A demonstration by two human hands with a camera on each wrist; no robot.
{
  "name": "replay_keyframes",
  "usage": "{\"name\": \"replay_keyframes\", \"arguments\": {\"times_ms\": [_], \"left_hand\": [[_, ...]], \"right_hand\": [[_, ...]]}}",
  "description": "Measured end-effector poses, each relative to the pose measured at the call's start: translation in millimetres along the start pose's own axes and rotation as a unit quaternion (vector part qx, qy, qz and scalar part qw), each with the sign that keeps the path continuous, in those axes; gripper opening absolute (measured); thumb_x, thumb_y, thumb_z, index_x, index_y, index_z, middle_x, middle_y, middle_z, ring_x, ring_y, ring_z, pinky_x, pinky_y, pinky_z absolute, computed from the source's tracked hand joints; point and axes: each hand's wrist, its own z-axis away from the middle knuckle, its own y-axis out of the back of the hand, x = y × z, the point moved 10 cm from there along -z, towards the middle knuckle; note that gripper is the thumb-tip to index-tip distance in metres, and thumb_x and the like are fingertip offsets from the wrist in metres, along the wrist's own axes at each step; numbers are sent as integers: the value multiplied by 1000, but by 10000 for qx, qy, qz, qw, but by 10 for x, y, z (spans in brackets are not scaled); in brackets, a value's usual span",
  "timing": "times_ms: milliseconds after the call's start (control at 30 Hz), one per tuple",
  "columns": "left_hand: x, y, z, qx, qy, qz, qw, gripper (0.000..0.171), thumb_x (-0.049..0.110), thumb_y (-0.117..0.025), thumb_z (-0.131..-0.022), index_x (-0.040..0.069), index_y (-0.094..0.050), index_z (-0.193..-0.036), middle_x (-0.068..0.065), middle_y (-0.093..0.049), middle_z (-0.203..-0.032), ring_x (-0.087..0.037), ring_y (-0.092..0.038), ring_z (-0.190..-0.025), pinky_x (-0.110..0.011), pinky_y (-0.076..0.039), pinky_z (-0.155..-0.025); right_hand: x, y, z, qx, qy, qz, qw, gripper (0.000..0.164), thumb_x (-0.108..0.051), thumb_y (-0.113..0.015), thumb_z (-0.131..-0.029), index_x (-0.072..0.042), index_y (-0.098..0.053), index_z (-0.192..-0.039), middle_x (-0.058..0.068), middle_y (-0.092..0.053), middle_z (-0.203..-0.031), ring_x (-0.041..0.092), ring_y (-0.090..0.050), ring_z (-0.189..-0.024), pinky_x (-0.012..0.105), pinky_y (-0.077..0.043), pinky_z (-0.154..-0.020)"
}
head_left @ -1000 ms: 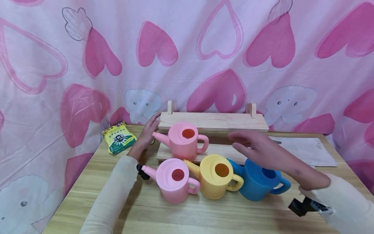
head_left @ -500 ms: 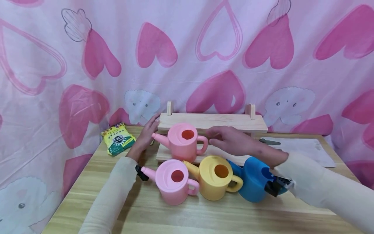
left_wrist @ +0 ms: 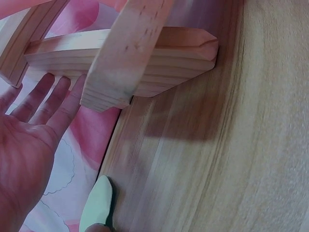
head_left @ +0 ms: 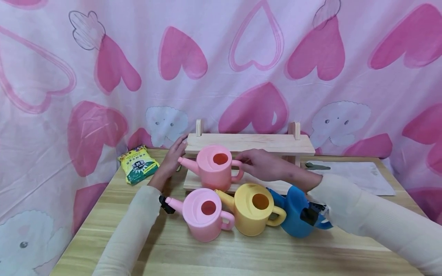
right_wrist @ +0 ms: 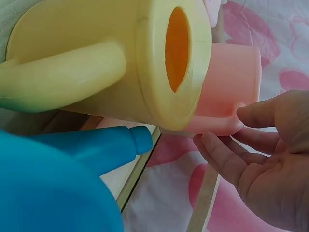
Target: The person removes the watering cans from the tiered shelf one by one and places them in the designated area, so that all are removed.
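A coral-pink watering can [head_left: 215, 175] stands on the lower board of a small two-tier wooden shelf [head_left: 250, 143], spout to the left. My right hand [head_left: 266, 165] has its thumb and fingers at the can's handle; the right wrist view shows the thumb [right_wrist: 260, 113] on one side of the handle and fingertips on the other. My left hand [head_left: 171, 161] is at the shelf's left end, and its straight fingers [left_wrist: 58, 99] reach the wooden side pieces in the left wrist view. In front of the shelf stand a light pink [head_left: 202, 214], a yellow [head_left: 249, 214] and a blue watering can [head_left: 295, 214].
A yellow-green packet [head_left: 139, 165] lies on the table [head_left: 207, 258] at the back left. To the shelf's right is a white sheet [head_left: 359, 178] with a grey-green tool [head_left: 317, 166] on it. A pale green rounded blade [left_wrist: 98, 205] lies near the left hand. A heart-patterned curtain [head_left: 221, 88] hangs behind.
My right hand has moved left from above the blue watering can to the coral-pink can's handle, and its fingers have closed in there. The left hand and all the cans have stayed put.
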Motion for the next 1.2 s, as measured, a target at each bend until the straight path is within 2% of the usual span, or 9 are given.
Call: {"name": "replay_keyframes", "arguments": {"times_ms": [200,433,567,733,933,1033,1200], "left_hand": [[28,-10,24,43,-158,-57,9998,68,53,-38,-109,18,-23,-165,-10,-24,-167,-33,-26,-150,-58,-24,-119],[41,-12,31,20,-146,32,9999,68,53,-38,-109,19,-23,-165,-9,-25,-167,-33,-27,-150,-58,-24,-119],[34,-21,27,-13,-139,79,9999,68,54,-39,-109,21,-22,-166,-7,-24,-168,-33,-26,-150,-59,-23,-119],[39,-22,27,-37,-214,182,9996,66,49,-39,-110,19,-22,-165,-10,-27,-166,-35,-30,-148,-60,-28,-117],[42,-57,5,-182,-332,909,9951,62,39,-41,-112,13,-22,-165,-16,-30,-162,-40,-40,-140,-65,-41,-105],[47,-71,-10,-245,-391,1173,9920,62,39,-41,-112,11,-21,-165,-16,-28,-163,-42,-38,-141,-67,-42,-103],[58,-63,-14,-243,-403,1239,9912,61,37,-40,-113,10,-22,-164,-16,-24,-164,-43,-30,-146,-68,-43,-101]], "right_hand": [[-32,-69,-21,-61,194,46,9998,19,-11,-60,-105,-3,-70,-119,8,-70,-93,18,-56,-66,29,-52,-60],[-36,-74,-35,-71,181,83,9998,14,-14,-60,-106,-7,-70,-111,7,-69,-89,19,-56,-67,30,-53,-62],[-59,-37,-33,-34,296,62,9995,17,-12,-60,-106,-3,-71,-115,6,-66,-85,19,-55,-66,31,-53,-61],[-89,67,-8,136,390,-28,9991,23,-10,-61,-105,-1,-70,-124,7,-71,-92,20,-60,-75,32,-56,-67],[-147,279,74,457,526,-192,9974,22,-11,-63,-104,-4,-71,-123,6,-71,-103,28,-66,-90,37,-59,-80],[-174,401,134,617,533,-139,9966,22,-16,-66,-102,-8,-73,-122,1,-72,-106,26,-67,-95,38,-59,-84],[-173,589,248,836,456,124,9954,24,-24,-66,-103,-12,-74,-122,-2,-72,-104,22,-65,-97,39,-59,-83]]}}
